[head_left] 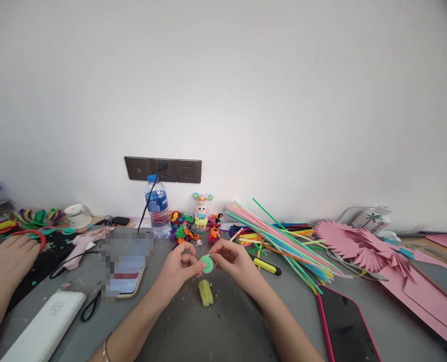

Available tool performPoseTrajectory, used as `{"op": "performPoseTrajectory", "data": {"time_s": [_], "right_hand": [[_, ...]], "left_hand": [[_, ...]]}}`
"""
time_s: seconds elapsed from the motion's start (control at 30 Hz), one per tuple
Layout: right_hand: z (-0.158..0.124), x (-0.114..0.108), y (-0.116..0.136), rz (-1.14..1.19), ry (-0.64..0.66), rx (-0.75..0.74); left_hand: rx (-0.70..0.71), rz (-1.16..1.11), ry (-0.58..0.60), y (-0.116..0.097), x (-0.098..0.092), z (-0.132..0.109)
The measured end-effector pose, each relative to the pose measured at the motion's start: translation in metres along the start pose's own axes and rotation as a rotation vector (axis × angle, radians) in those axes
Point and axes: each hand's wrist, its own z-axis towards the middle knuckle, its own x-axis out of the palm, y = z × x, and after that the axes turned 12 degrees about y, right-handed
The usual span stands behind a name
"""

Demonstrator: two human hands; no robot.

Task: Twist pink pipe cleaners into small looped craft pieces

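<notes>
In the middle, my left hand (180,269) pinches a small mint-green coiled disc (207,264) between thumb and fingers. My right hand (233,261) is closed at the disc's right side, its thumb and fingertips pressed together at the edge; its exact hold is partly hidden. Just below lies a short yellow-green ribbed piece (206,292) on the grey table (208,332). Small crumbs are scattered around it. Behind my hands stands a colourful figurine (201,213) with big eyes and round ears.
Fuzzy-stem figures (183,232) and a water bottle (157,208) stand behind. Rightward lie long pastel strips (280,236), a yellow cutter (266,266), a red-edged phone (346,327) and pink folded paper (359,246). Leftward are a phone (129,266), a white power bank (44,327) and another person's hand (10,261).
</notes>
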Motion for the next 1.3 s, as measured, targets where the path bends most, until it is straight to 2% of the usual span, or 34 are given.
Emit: {"op": "performPoseTrajectory", "data": {"time_s": [0.3, 0.57, 0.73, 0.87, 1.17, 1.3], "right_hand": [[-0.001, 0.003, -0.005, -0.251, -0.050, -0.076], [0.004, 0.011, -0.008, -0.329, -0.166, -0.169], [0.004, 0.012, -0.013, -0.266, -0.191, -0.131], [0.004, 0.013, -0.015, -0.170, -0.164, -0.079], [0.004, 0.013, -0.012, -0.039, -0.137, -0.022], [0.004, 0.012, -0.011, -0.063, -0.130, -0.020]], "left_hand": [[0.074, -0.035, -0.048, 0.002, -0.006, 0.001], [0.080, -0.087, -0.079, 0.008, -0.006, 0.003], [0.064, -0.065, -0.081, 0.007, -0.005, 0.002], [0.073, -0.033, -0.092, 0.005, -0.005, 0.002], [0.144, 0.089, -0.063, 0.003, -0.005, 0.001], [0.153, 0.093, -0.071, 0.003, -0.005, 0.000]]}}
